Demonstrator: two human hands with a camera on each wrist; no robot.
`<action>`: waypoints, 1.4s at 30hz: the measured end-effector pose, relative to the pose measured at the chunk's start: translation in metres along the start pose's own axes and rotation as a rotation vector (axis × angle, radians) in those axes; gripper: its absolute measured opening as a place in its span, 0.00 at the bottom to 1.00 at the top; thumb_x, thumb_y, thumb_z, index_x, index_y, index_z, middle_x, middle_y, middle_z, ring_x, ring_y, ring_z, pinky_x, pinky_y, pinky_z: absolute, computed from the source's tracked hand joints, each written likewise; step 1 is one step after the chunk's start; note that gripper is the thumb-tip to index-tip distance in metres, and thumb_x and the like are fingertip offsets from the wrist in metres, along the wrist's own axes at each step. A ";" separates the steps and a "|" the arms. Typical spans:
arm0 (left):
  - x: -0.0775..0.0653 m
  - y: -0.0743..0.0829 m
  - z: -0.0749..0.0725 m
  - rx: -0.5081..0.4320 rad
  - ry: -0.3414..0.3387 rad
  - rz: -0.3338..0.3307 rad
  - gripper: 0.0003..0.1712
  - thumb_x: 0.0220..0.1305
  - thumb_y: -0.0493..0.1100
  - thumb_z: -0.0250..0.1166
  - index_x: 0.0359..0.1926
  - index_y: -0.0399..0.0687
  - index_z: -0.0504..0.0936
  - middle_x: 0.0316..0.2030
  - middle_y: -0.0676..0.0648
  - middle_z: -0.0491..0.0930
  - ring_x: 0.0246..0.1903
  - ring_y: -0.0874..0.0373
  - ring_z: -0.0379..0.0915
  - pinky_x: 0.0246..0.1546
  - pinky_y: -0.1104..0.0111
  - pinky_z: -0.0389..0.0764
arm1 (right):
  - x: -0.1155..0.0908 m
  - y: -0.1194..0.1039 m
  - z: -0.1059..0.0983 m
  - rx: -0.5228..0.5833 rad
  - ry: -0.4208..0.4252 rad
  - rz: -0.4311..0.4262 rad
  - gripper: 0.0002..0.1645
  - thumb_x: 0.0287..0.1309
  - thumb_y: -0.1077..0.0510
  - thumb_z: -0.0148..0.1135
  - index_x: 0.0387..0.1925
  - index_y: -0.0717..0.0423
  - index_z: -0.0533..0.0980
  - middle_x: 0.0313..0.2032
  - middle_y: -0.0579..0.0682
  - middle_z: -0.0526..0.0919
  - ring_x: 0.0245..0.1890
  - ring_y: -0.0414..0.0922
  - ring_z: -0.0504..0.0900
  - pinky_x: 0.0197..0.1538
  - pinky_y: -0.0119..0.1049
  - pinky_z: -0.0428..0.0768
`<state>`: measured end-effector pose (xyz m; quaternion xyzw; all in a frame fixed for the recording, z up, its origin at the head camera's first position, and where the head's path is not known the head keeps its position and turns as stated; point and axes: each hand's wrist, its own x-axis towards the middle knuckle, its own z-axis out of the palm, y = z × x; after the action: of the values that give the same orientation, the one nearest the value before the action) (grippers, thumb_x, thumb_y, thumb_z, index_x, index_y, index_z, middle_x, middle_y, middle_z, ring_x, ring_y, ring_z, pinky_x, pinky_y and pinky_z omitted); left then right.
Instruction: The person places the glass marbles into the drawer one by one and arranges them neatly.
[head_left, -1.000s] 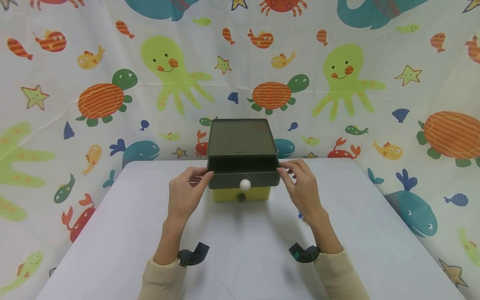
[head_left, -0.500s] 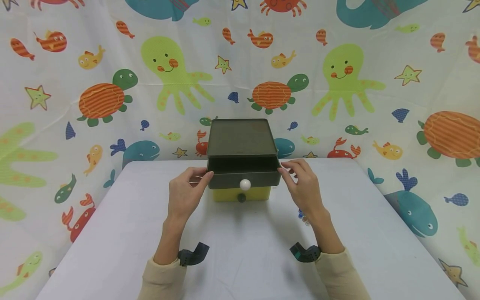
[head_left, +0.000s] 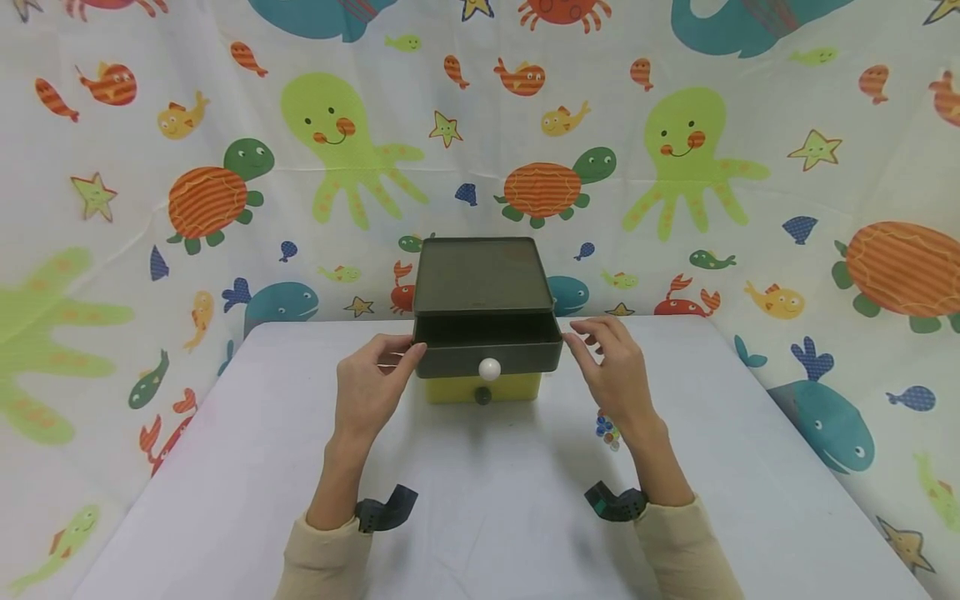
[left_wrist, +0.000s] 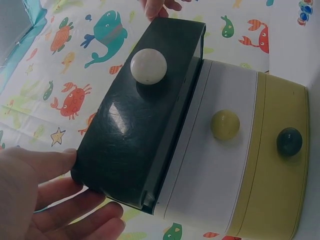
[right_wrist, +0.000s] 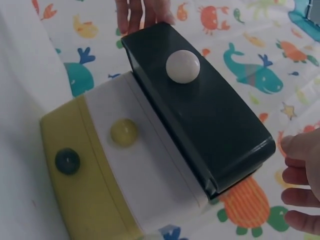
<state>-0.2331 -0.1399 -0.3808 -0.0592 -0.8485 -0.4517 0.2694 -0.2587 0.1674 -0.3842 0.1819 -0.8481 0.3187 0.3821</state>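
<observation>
A small drawer cabinet (head_left: 483,275) stands at the back of the table, its dark green top drawer (head_left: 450,360) pulled out with a dark hollow inside. My left hand (head_left: 371,385) holds the left front corner of this drawer, thumb at the front edge and fingers along the side. My right hand (head_left: 613,371) is by the right front corner; in the right wrist view a small gap shows between its loosely bent fingers (right_wrist: 299,175) and the drawer. The drawer's round knob is white (left_wrist: 148,66). Below sit a white drawer (left_wrist: 210,155) with a yellow knob and a yellow drawer (left_wrist: 270,185) with a dark green knob.
Several small glassy pieces (head_left: 606,429), blue and brownish, lie on the white table (head_left: 480,500) beside my right wrist. A curtain (head_left: 480,158) printed with sea animals hangs right behind the table. Wrist cameras are strapped to both wrists.
My right hand has drifted a little to the right, off the drawer's corner, uncovering more of the small glassy pieces. The left hand and the drawer stay where they were.
</observation>
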 end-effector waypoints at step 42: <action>0.001 0.000 0.000 0.012 -0.006 -0.015 0.19 0.65 0.51 0.70 0.50 0.44 0.85 0.45 0.45 0.89 0.40 0.52 0.86 0.45 0.58 0.88 | 0.002 0.019 -0.014 -0.034 -0.084 0.096 0.15 0.61 0.59 0.70 0.48 0.61 0.82 0.45 0.55 0.83 0.39 0.48 0.82 0.40 0.44 0.85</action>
<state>-0.2342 -0.1399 -0.3798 -0.0525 -0.8523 -0.4486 0.2639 -0.2627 0.1906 -0.3835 0.1477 -0.8764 0.3144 0.3336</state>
